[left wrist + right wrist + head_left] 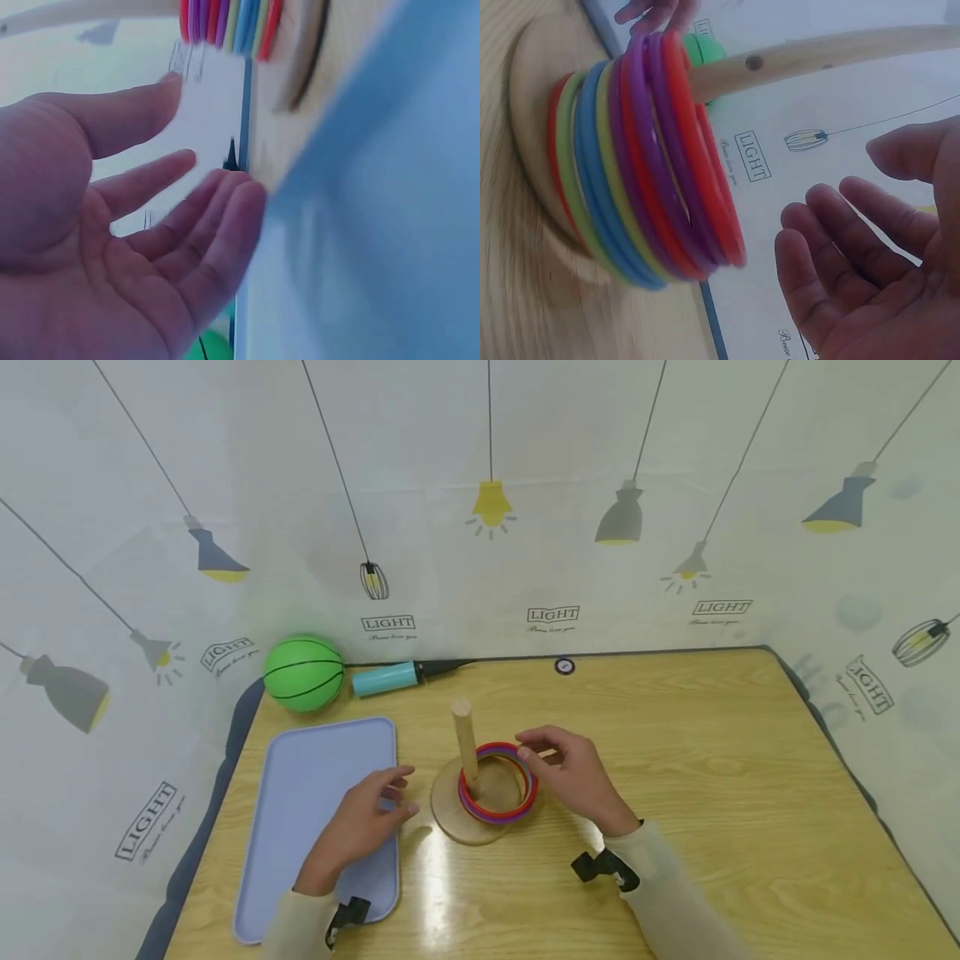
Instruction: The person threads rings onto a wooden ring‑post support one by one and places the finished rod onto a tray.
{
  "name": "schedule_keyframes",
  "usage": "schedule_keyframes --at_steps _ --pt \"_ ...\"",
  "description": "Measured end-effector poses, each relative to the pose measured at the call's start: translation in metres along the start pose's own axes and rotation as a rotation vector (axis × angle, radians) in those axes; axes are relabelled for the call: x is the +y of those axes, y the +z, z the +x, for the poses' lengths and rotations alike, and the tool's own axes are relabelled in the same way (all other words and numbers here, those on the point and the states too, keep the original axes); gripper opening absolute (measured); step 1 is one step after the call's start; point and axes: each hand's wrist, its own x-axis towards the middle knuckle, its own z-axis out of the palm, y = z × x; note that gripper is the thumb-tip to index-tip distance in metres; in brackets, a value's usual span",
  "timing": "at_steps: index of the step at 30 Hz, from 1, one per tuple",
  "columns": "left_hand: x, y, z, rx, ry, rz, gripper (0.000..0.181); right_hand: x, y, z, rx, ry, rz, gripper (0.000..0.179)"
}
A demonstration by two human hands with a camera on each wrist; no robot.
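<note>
A wooden post (466,743) rises from a round wooden base (447,810) near the middle of the table. Around it lies a stack of thin coloured rings (641,180), red, purple, yellow, blue and green, with a red ring (534,795) on top. The stack sits off-centre, toward the right of the post. My right hand (576,777) hovers beside the stack's right side, fingers loosely bent; the right wrist view shows a gap between it and the rings. Over the tray's right edge, left of the base, my left hand (362,822) holds nothing, its fingers relaxed and apart.
A pale blue tray (300,802) lies on the left of the wooden table (712,777). Behind it are a green ball (303,672) and a turquoise hand pump (385,678). A small dark round disc (565,666) lies by the back edge, against the lamp-printed curtain (435,543).
</note>
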Motion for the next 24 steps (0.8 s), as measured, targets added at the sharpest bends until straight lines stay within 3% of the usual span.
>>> schedule_keyframes --at_steps 8,13,19,24 --pt "-0.026 -0.024 -0.025 0.226 -0.05 0.037 0.05 -0.015 0.016 0.004 -0.05 -0.09 0.13 0.03" --pt "-0.04 -0.043 -0.038 0.297 -0.112 0.016 0.056 -0.02 0.026 0.008 -0.152 -0.124 0.258 0.042" --pt "-0.056 -0.065 -0.048 0.342 -0.289 -0.027 0.065 -0.024 0.037 0.01 -0.223 -0.143 0.355 0.039" --pt "-0.077 -0.076 -0.053 0.392 -0.454 -0.023 0.066 -0.024 0.042 0.011 -0.22 -0.136 0.321 0.032"
